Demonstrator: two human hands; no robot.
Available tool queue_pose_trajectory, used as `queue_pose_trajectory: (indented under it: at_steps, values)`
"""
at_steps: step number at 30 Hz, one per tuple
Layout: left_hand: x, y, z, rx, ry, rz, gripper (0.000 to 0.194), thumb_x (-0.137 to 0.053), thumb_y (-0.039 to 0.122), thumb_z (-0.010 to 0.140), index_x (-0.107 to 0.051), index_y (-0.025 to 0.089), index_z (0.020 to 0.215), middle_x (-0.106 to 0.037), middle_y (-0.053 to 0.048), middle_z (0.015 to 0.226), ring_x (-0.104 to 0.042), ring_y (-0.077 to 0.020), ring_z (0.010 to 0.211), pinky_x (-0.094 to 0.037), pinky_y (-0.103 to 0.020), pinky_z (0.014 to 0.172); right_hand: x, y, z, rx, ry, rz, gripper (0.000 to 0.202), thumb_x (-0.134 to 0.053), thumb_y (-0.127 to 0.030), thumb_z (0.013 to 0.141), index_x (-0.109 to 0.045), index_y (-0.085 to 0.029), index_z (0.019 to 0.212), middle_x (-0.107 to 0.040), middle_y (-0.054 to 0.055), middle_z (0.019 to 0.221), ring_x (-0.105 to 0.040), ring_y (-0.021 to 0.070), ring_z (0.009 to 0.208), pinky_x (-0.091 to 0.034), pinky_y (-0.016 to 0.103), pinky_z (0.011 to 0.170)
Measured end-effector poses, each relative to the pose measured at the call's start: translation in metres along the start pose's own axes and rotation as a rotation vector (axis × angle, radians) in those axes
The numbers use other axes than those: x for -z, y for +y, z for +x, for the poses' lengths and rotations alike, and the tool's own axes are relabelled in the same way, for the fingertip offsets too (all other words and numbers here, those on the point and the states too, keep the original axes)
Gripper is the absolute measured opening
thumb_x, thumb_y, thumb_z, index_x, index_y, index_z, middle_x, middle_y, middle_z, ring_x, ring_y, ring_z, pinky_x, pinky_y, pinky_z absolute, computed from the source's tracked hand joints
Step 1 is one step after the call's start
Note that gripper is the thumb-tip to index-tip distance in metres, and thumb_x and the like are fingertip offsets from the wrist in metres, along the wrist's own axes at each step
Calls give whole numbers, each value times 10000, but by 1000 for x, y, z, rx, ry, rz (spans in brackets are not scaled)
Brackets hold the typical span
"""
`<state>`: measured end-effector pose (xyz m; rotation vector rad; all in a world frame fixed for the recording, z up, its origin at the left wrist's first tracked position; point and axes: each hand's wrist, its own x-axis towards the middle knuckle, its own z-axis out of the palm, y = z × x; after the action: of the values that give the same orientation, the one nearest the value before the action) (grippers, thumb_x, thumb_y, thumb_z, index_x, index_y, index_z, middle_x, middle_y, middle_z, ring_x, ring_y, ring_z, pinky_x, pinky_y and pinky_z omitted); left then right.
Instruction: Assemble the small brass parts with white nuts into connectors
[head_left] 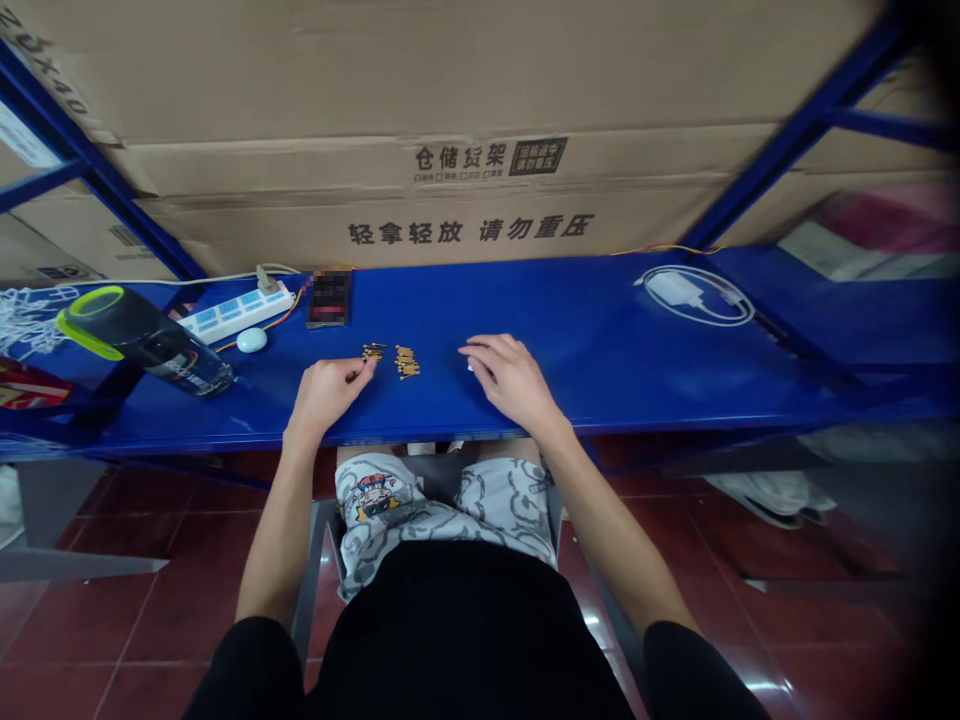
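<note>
My left hand [330, 388] rests at the near-left edge of a small pile of gold-coloured screws [373, 352]. Its thumb and index finger are pressed together, and whatever lies between them is hidden. Just right of that pile, a second group of gold-coloured screws [406, 362] lies roughly in a column on the blue shelf top [585, 330]. Farther right, my right hand [512, 378] hovers low over or touches the shelf, palm down, fingers bent and thumb apart from the index finger. A tiny white spot shows by its thumb tip, too small to identify.
To the left stand a dark bottle with a green strap [161, 340], a white power strip [236, 313], a pale rounded gadget [252, 340] and a phone [328, 298]. A white charger with coiled cable [679, 290] lies right. Large cardboard [465, 90] backs the shelf between blue posts.
</note>
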<state>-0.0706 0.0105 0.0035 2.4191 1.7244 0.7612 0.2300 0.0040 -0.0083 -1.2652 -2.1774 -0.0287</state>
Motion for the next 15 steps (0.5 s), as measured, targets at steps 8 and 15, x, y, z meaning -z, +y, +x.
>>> queue_pose_trajectory:
  at_steps: [8, 15]
  values:
    - [-5, 38, -13, -113, -154, 27, 532, -424, 479, 1031, -459, 194, 584, -558, 1, 596, -448, -134, 541, -242, -284, 556, -6, 1, -2, 121, -130, -53, 302, -488, -311, 1035, -726, -292, 1221, -530, 45, 1522, -472, 279, 1404, -360, 561, 1144]
    - [-8, 35, -7, -41, -167, 56, 549, -532, 566, 970, -493, 203, 561, -547, 7, 548, -471, -141, 512, -235, -287, 546, -11, 18, 1, 29, -105, -66, 264, -550, -323, 1009, -770, -319, 1154, -564, 51, 1489, -506, 323, 1377, -456, 581, 1051]
